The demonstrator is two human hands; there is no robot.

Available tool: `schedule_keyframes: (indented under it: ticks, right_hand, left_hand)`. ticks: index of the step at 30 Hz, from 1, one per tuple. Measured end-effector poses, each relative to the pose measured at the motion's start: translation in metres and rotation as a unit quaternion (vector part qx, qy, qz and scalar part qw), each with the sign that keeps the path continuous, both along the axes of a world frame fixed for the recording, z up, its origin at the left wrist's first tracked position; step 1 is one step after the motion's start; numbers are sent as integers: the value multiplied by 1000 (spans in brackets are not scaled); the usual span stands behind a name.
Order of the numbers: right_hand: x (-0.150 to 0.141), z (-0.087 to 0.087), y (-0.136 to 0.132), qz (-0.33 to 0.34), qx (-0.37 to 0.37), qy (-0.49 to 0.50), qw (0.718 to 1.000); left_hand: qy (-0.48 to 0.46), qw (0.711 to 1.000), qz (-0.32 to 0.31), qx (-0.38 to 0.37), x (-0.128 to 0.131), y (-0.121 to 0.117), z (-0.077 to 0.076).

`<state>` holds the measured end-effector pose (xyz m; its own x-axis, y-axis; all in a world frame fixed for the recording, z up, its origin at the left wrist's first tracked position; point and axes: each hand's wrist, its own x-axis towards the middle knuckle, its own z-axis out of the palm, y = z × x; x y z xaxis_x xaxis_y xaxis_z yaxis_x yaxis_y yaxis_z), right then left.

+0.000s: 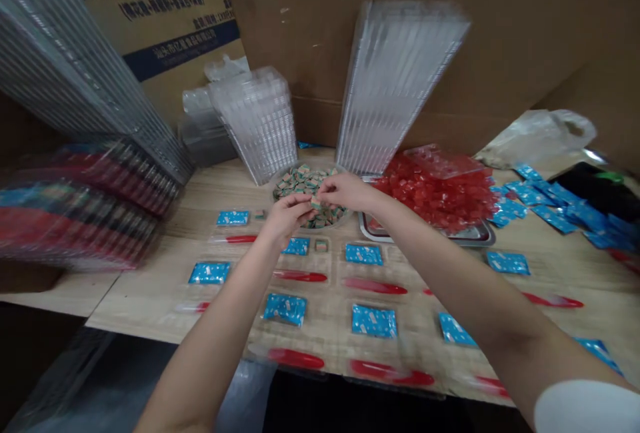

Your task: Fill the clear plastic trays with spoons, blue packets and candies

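Over a round clear bowl (345,220) of small tan-and-green packets (295,181), my two hands meet. My left hand (289,217) is closed in a pinch, its fingertips on one small tan-and-green packet (316,203). Coming from the right, my right hand (346,192) has its fingers bent down and pinched at the same packet. Below the hands, clear trays (327,261) lie in rows, holding blue sachets (363,254) and red plastic pieces (375,285). One loose small packet (321,246) lies beside a blue sachet, and another (260,214) lies farther left.
Tall stacks of clear trays (395,80) stand behind the bowl and at the left. A metal tray (367,230) heaped with red plastic pieces (435,186) sits right of the bowl. Blue sachets (555,203) pile up at far right. Filled packs (75,220) are stacked left.
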<state>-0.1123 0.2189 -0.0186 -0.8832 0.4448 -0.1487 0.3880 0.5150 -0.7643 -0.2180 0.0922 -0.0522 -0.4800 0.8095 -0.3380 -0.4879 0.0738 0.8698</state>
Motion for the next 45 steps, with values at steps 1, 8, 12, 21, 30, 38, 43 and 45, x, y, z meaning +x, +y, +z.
schedule_keyframes:
  ticks: [1,8,12,21,30,38,43,45]
  right_hand:
    - [2,4,-4,-1,0,-6,1000]
    - [33,17,-47,-37,-211,31,976]
    - [59,4,-84,-33,-288,23,957]
    - [85,-52,-161,-41,5,-35,999]
    - [98,-65,-179,-11,227,21,974]
    - [111,-45,-159,-38,186,26,981]
    - [111,-44,-160,14,199,2,980]
    - [109,-44,-162,22,207,-15,978]
  left_hand:
    - [-8,1000,-13,-6,3,-4,3]
    - [-11,999,-36,-3,32,-46,21]
    - [111,991,-68,-17,50,-89,14]
    - [552,814,-139,-112,43,-174,-26]
    - [640,740,-174,-110,52,-175,-23]
    - [684,682,-244,-88,71,-151,-9]
    - [696,661,-255,-114,73,-143,-11]
    - [688,671,-259,-99,71,-145,-12]
